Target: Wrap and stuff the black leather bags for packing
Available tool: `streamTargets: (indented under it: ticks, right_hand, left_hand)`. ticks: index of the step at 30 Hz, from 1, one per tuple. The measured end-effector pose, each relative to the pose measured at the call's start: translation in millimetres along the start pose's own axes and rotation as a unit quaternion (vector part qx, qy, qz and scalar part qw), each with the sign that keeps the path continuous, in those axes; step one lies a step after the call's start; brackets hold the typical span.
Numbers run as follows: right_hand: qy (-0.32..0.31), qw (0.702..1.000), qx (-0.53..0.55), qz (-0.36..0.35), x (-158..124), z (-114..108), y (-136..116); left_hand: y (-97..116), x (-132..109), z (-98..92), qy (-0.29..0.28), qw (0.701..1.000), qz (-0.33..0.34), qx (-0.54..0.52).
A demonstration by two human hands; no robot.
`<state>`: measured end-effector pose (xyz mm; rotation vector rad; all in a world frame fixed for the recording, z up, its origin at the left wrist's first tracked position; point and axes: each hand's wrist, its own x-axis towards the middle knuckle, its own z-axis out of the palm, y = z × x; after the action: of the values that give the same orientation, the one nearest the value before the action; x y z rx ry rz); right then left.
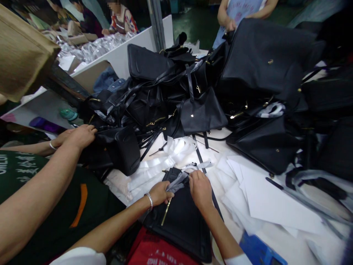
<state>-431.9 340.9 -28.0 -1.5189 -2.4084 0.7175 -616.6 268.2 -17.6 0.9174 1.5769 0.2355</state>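
A black handbag [185,217] with a gold zipper lies in front of me at the table's near edge. A strap wrapped in translucent film [179,180] runs across its upper part. My left hand [160,193], a silver bangle on its wrist, is closed with the thumb and fingers on that wrapped strap near the zipper's upper end. To the right, my right hand [200,188] has its fingers bent down over the strap's other end; its fingertips are partly hidden. White strips [176,151] of thin material lie just beyond the bag.
Several black handbags [204,114] are heaped across the table's far side. White paper sheets [270,195] and a blue object [261,250] lie at right. A co-worker's hands [79,136] touch a black bag [116,147] at left. Another person [239,14] stands across the table.
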Motion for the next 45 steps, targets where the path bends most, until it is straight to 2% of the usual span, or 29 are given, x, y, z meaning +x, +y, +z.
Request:
streamTargets:
  ticks: [3, 5, 7, 9, 11, 14, 17, 21, 24, 26, 30, 32, 35, 37, 40, 41, 45]
  right_hand:
    - [-0.02, 0.984, 0.171, 0.046, -26, 6, -3]
    - [-0.047, 0.953, 0.286, 0.092, -36, 17, -4]
    - [-0.049, 0.924, 0.357, 0.132, -39, 26, -5]
    - [-0.036, 0.918, 0.369, 0.142, -39, 29, -6]
    - [-0.012, 0.94, 0.322, 0.112, -37, 24, -8]
    - [0.05, 0.978, 0.196, 0.045, -34, 13, -11]
    - [0.081, 0.99, 0.106, 0.044, -28, 9, -9]
    - [0.005, 0.994, 0.105, 0.039, -15, 11, 13]
    - [-0.054, 0.991, 0.117, 0.036, -4, 9, 33]
    - [-0.082, 0.99, 0.101, 0.05, 3, 8, 41]
    - [-0.091, 0.993, 0.013, 0.073, 15, 4, 37]
    - [-0.08, 0.994, -0.007, 0.077, 18, 2, 31]
    - [-0.051, 0.997, 0.032, 0.053, 18, 1, 26]
    - [-0.047, 0.995, 0.073, 0.042, 17, 0, 26]
    - [-0.084, 0.99, 0.105, 0.047, 15, -1, 30]
    - [-0.095, 0.989, 0.106, 0.045, 15, -1, 31]
    - [-0.105, 0.991, 0.068, 0.043, 17, -2, 31]
  left_hand:
    - [1, 3, 0.4, -0.024, 0.997, -0.017, -0.076]
    - [4, 3, -0.6, -0.047, 0.993, -0.026, -0.108]
    - [8, 2, -2.4, -0.073, 0.99, -0.027, -0.118]
    - [11, 0, -3.9, -0.098, 0.988, -0.03, -0.118]
    - [11, 0, -4.4, -0.118, 0.985, -0.033, -0.118]
    - [12, 1, -3.0, -0.118, 0.988, -0.028, -0.099]
    - [18, -2, -2.6, -0.065, 0.997, 0.036, 0.0]
    - [20, -26, -6.9, 0.084, 0.972, 0.166, 0.142]
    - [-1, -52, -10.6, 0.178, 0.958, 0.181, 0.13]
    - [-26, -67, -12.5, 0.19, 0.965, 0.146, 0.102]
    - [-72, -87, -13.9, 0.116, 0.99, 0.079, 0.033]
    - [-84, -91, -13.2, 0.096, 0.992, 0.083, 0.001]
    - [-94, -92, -12.0, 0.079, 0.989, 0.11, -0.056]
    - [-95, -93, -14.3, 0.055, 0.992, 0.073, -0.09]
    - [-88, -100, -27.9, -0.003, 0.988, -0.031, -0.152]
    - [-82, -105, -34.8, -0.022, 0.982, -0.044, -0.183]
    - [-62, -127, -56.7, -0.104, 0.952, -0.021, -0.286]
